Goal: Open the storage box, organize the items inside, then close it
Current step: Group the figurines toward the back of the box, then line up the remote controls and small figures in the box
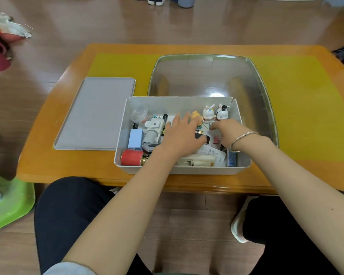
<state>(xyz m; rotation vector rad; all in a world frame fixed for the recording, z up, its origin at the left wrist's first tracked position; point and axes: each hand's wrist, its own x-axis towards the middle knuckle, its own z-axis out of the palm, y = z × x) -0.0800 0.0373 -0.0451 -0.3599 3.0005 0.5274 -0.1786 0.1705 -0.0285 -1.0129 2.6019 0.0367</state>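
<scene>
wood floor underfoot, low orange table (48, 161) in front of a seated person. storage box (179, 170) is sitting open at the table's near edge, cluttered. left hand (182, 136) is lying flat over the items, fingers spread and relaxed. right hand (227, 131) is curling its fingers low among small bits; can't tell if it is gripping anything. sorting step, looks midway. next: likely regroup items, then fetch grey lid (95, 114), lying left of the box. clear tub (266, 108) is standing behind.

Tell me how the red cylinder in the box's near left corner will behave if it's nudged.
The red cylinder lies on its side, so it would probably roll. The storage box wall and the blue block beside it should stop it quickly. Its metallic end hints it's rigid.
</scene>
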